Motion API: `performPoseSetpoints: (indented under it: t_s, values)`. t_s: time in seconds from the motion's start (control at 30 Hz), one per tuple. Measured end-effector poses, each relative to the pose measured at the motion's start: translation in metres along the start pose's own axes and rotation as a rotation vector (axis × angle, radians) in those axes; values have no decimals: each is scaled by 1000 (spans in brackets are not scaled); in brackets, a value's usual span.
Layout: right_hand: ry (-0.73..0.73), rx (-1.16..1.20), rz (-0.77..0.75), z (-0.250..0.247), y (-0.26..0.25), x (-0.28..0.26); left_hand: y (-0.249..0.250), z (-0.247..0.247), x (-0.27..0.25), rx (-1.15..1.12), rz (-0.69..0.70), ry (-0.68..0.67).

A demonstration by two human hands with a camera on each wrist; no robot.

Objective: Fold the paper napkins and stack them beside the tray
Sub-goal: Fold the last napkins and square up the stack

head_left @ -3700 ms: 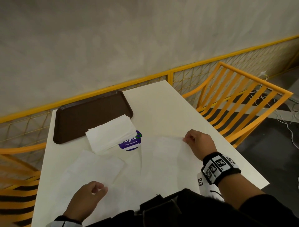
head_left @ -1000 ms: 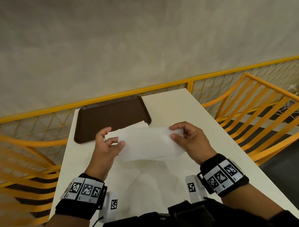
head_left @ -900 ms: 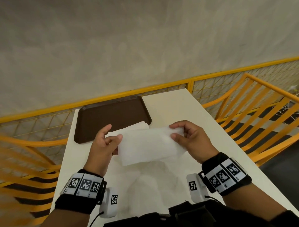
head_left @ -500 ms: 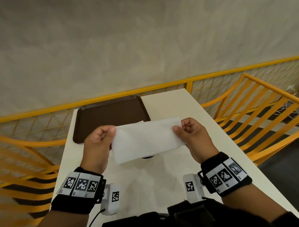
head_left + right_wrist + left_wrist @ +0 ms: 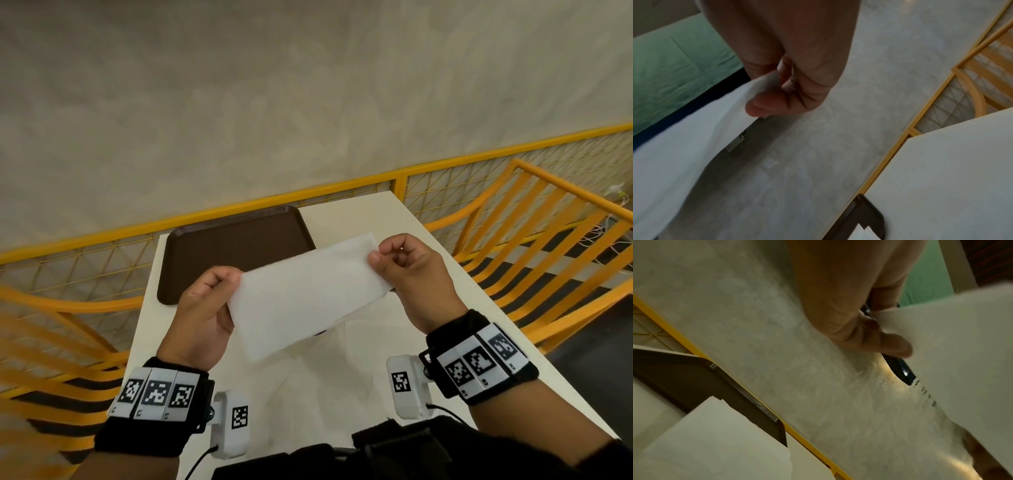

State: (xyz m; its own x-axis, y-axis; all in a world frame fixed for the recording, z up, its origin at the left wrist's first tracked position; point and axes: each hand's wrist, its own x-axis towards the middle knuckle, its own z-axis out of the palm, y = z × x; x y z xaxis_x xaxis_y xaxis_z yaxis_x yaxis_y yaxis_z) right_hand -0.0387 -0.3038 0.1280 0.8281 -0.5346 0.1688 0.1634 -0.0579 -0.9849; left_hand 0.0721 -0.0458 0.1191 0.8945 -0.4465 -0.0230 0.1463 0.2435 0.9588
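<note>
A white paper napkin [image 5: 308, 294], folded into a long strip, hangs in the air above the white table [image 5: 356, 219]. My left hand [image 5: 219, 284] pinches its left end and my right hand [image 5: 387, 260] pinches its right end. The left wrist view shows my left hand [image 5: 875, 331] on the napkin [image 5: 962, 345], and the right wrist view shows my right hand [image 5: 774, 95] on the napkin [image 5: 694, 129]. A brown tray [image 5: 236, 246] lies at the far left of the table. A stack of folded napkins [image 5: 715, 443] sits beside the tray [image 5: 694, 382], hidden behind the held napkin in the head view.
More unfolded napkins [image 5: 329, 373] lie flat on the table near me. A yellow mesh railing [image 5: 308, 192] runs behind the table under a grey wall. A yellow slatted chair [image 5: 534, 246] stands to the right and another [image 5: 51, 325] to the left.
Both hands lifted a napkin off the table, folded it into a strip and raised it. Since half a second ago its right end has tilted up.
</note>
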Motion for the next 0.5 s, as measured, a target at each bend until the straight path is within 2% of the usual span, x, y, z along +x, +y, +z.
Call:
performPoseSetpoints:
  t_s: [0.13,0.2,0.27,0.33,0.5]
  values:
    - [-123,-156,-78,-2,-18,3,18,-16,-3,177,-226,-467]
    - [-208,-235,-122,-1,-27,5,28,-13,-4,350,-304,-622]
    - [-289,-319,-161,3,-35,5,33,-4,-4,478,-311,-668]
    - [-364,-398,-195,9,-43,5,35,10,-3,549,-255,-658]
    - [-498,-477,-233,22,-54,3,36,37,-5,455,-142,-498]
